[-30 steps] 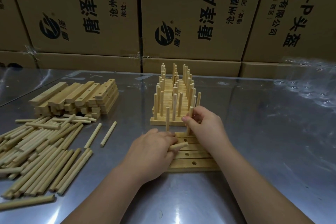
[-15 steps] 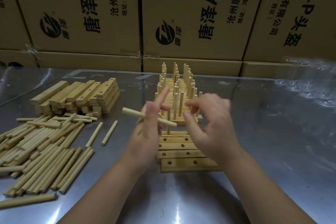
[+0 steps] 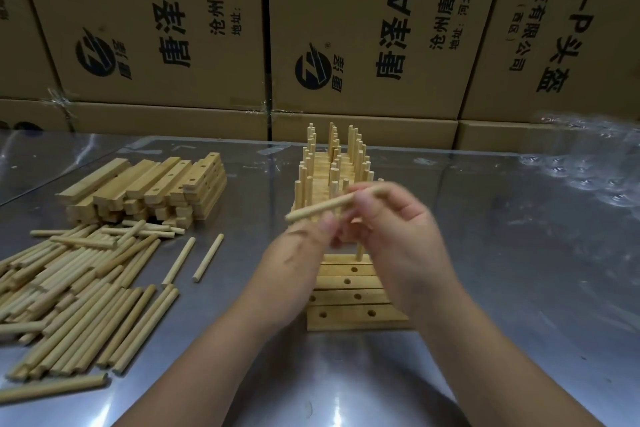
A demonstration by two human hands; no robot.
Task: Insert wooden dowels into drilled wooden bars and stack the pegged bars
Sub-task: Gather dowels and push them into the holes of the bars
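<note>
Since their holes must face up to take pegs, the drilled bars are laid flat and edge to edge on the counter, nearest the person; square-cut, pale and smooth, they show dark round holes, and only the farthest bar is seen to carry a peg, standing upright. Above this row a dowel is held in the air, lying nearly level and slanting up to the right. Its right end is pinched in the curled fingers of the right hand, presumably so that it can be turned upright and aimed at a hole. The left hand is raised just below the dowel's free end, fingertips blurred; whether the dowel is touched by it cannot be told. To the left, within easy reach, loose dowels are heaped roughly parallel, round, straight and matt. Behind the hands the pegged stack is set, its pegs rising in close rows like a comb. Farther left, spare bars are piled flat. The counter is shiny metal; crinkled clear film lies on its right. Printed cardboard boxes are stacked along the back.
</note>
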